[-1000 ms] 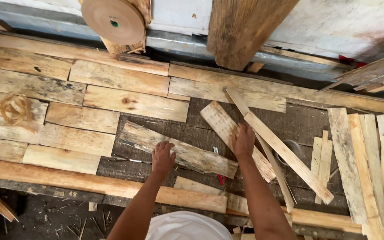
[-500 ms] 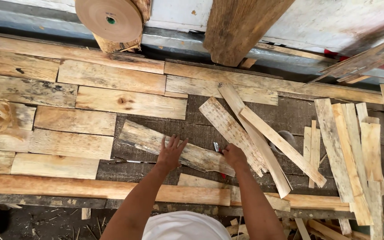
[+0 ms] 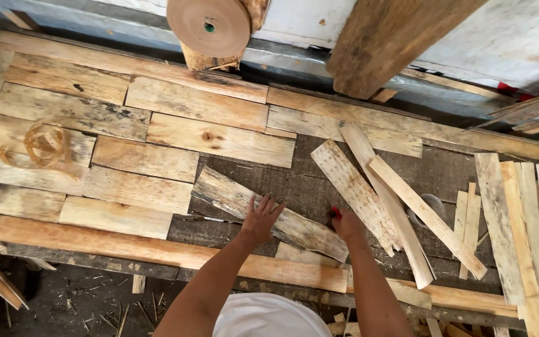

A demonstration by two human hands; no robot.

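Now your left hand lies flat, fingers spread, on the plank, which runs upper-left to lower-right; your right hand pinches something red at its lower-right end.

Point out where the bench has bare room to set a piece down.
One bare dark patch lies between the weathered board under the left hand and the speckled slat. Crowded: the fitted boards on the left, the loose strips on the right.
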